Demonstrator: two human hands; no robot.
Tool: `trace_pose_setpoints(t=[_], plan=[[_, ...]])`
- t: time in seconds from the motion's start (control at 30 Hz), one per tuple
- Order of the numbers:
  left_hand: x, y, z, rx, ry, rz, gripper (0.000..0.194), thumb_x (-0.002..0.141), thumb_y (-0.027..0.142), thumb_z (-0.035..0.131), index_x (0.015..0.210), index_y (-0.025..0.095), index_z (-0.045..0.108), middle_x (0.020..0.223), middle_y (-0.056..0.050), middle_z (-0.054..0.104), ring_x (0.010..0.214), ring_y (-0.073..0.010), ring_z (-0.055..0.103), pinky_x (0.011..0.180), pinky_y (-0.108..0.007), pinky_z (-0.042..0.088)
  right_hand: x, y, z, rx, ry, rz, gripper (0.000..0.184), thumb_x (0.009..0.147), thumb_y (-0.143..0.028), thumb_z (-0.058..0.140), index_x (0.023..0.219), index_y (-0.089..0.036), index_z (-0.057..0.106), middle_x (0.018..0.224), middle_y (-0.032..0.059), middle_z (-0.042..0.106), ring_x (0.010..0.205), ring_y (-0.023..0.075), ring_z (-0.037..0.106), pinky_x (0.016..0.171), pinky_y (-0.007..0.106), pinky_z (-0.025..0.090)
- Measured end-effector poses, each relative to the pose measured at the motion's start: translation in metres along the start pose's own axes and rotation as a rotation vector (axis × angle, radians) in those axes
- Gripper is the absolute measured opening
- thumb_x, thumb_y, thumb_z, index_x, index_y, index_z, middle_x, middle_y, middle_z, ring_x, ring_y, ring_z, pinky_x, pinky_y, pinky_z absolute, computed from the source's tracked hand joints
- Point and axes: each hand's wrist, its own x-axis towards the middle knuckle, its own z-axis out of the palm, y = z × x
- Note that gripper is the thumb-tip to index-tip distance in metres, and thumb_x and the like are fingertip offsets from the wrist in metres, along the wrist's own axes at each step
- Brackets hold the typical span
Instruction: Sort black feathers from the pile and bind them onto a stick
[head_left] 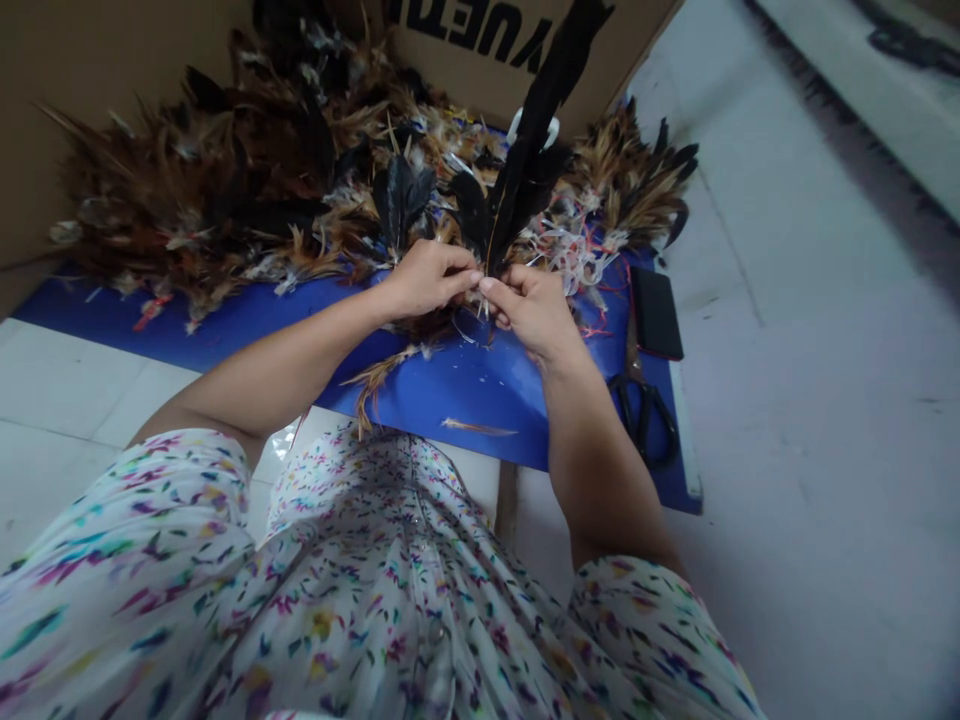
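Over the blue board (450,385), a bunch of long black feathers (517,185) stands upright with its quill ends pinched between my two hands. My left hand (427,280) is closed, thumb and forefinger pressed on the bunch's base from the left. My right hand (536,305) is closed on the same base from the right, its thumb tip against the left thumb. A thin clear loop, perhaps thread, hangs just below the fingertips. Right of my right hand lies a tangle of white and red ties (581,255).
Brown and black feather bunches (202,200) heap up at the back and left, against a cardboard box (480,50). Black-handled scissors (643,410) and a dark flat phone-like object (657,312) lie at the board's right edge. Loose brown feathers (379,378) lie near the front.
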Motion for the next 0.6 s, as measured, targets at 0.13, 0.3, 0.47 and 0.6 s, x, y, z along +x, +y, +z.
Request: trace_pose_setpoints(t=[0.13, 0.3, 0.47, 0.6], plan=[[-0.0002, 0.0026, -0.0001, 0.04, 0.01, 0.011, 0.029, 0.088, 0.029, 0.053, 0.064, 0.015, 0.061, 0.055, 0.002, 0.058, 0.058, -0.0096, 0.055, 0.062, -0.023, 0.04, 0.0003, 0.0019, -0.0001, -0.032, 0.011, -0.04, 0.05, 0.072, -0.057, 0.077, 0.057, -0.02, 0.047, 0.05, -0.0046, 0.049, 0.046, 0.0064, 0.038, 0.042, 0.021, 0.029], [-0.0011, 0.0037, 0.0014, 0.052, 0.001, 0.025, 0.025, 0.086, 0.022, 0.053, 0.063, 0.016, 0.06, 0.054, 0.002, 0.057, 0.058, -0.0104, 0.054, 0.062, -0.024, 0.039, 0.0013, 0.0031, 0.0005, -0.074, 0.04, -0.072, 0.05, 0.07, -0.058, 0.079, 0.055, -0.02, 0.048, 0.053, -0.0042, 0.047, 0.05, 0.0076, 0.038, 0.045, 0.022, 0.029], [-0.0015, 0.0045, 0.0024, 0.075, -0.015, 0.029, 0.026, 0.085, 0.02, 0.052, 0.061, 0.016, 0.058, 0.053, 0.002, 0.056, 0.059, -0.0108, 0.054, 0.063, -0.024, 0.038, 0.002, 0.0033, 0.0007, -0.113, 0.045, -0.09, 0.05, 0.07, -0.055, 0.08, 0.053, -0.02, 0.048, 0.053, -0.0042, 0.045, 0.051, 0.008, 0.037, 0.045, 0.022, 0.029], [-0.001, 0.0055, 0.0019, 0.101, -0.024, 0.019, 0.026, 0.085, 0.019, 0.052, 0.059, 0.016, 0.058, 0.052, 0.002, 0.055, 0.058, -0.0114, 0.053, 0.062, -0.025, 0.038, 0.0025, 0.0045, 0.0004, -0.129, 0.048, -0.092, 0.051, 0.069, -0.057, 0.08, 0.053, -0.021, 0.048, 0.052, -0.0042, 0.043, 0.052, 0.0085, 0.036, 0.045, 0.022, 0.028]])
